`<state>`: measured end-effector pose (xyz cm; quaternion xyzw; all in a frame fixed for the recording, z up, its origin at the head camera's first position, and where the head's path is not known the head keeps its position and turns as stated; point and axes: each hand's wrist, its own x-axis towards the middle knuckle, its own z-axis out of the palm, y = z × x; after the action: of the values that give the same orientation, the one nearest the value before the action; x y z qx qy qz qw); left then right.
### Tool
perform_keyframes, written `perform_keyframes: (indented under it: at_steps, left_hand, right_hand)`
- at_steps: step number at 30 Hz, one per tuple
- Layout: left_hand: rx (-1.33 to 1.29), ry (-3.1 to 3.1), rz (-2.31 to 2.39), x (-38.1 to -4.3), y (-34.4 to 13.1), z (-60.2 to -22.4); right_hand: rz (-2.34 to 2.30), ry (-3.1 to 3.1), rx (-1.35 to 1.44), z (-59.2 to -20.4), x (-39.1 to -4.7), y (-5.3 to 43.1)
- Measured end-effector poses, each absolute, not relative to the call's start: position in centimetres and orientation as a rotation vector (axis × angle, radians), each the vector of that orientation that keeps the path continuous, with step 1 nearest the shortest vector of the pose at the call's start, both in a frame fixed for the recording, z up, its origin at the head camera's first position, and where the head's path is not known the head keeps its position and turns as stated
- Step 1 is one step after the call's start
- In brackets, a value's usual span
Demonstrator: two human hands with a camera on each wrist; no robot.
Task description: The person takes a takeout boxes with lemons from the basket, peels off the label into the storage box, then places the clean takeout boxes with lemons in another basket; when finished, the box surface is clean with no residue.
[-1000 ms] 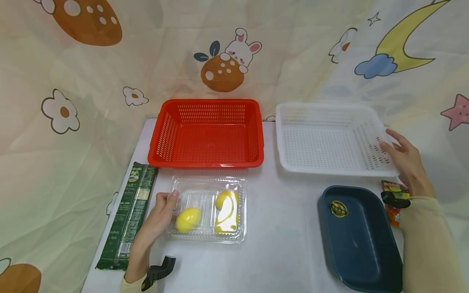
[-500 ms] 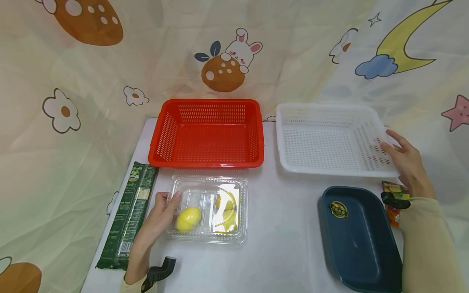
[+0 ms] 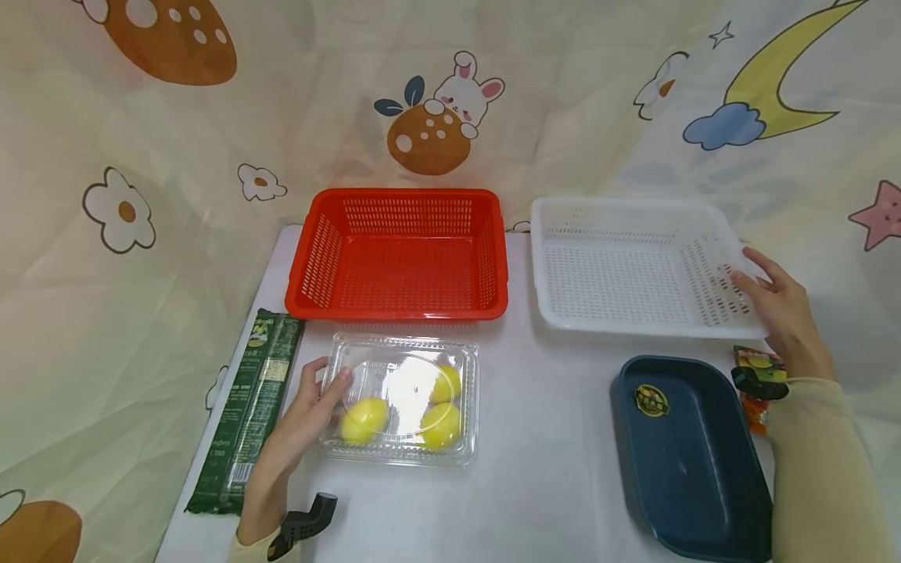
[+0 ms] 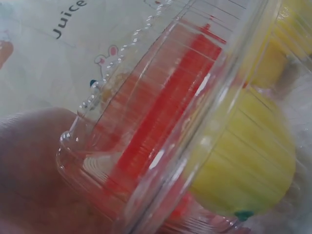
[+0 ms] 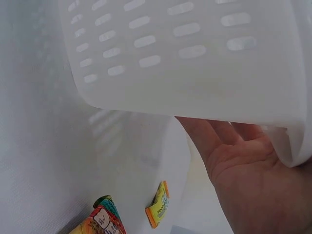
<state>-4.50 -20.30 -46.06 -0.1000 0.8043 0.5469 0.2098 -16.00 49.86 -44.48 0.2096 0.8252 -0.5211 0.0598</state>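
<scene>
My left hand [image 3: 303,410] grips the left side of a clear plastic clamshell box [image 3: 461,363], thumb on top. Inside are several yellow lemon-like fruits [image 3: 364,421], one at the left and others at the right. In the left wrist view the box stands tilted, and one yellow fruit [image 4: 243,161] with a green tip shows through its wall. At the right, my right hand [image 3: 791,317] holds the end of a white perforated basket [image 3: 647,330], thumb over the rim. The right wrist view shows its fingers [image 5: 229,131] partly hidden under the basket.
A red basket [image 3: 394,316] stands at the back left. A green spaghetti packet [image 3: 242,410] lies along the left edge. A dark blue basin [image 3: 690,477] is at front right. Beside it lie colourful packets [image 3: 759,361], partly behind the right wrist; a small yellow wrapper [image 5: 158,207] appears under the basket.
The clamshell box has tilted and risen slightly in my left hand; the glare on its lid has shifted left, showing the right-hand fruits more clearly. My right hand and the white basket look unmoved.
</scene>
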Motion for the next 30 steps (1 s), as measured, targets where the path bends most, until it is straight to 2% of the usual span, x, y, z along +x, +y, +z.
perform_keyframes:
  at_steps: [6, 30]
  left_hand:
    - [-0.159, 2.221, 1.617, -4.51, -20.48, -46.49]
    - [-0.151, 2.202, 1.633, -4.38, -19.71, -46.88]
  right_hand:
    - [-1.664, 2.451, 0.635, -44.36, -15.97, 49.79]
    - [-1.618, 2.495, 0.646, -44.79, -15.91, 49.77]
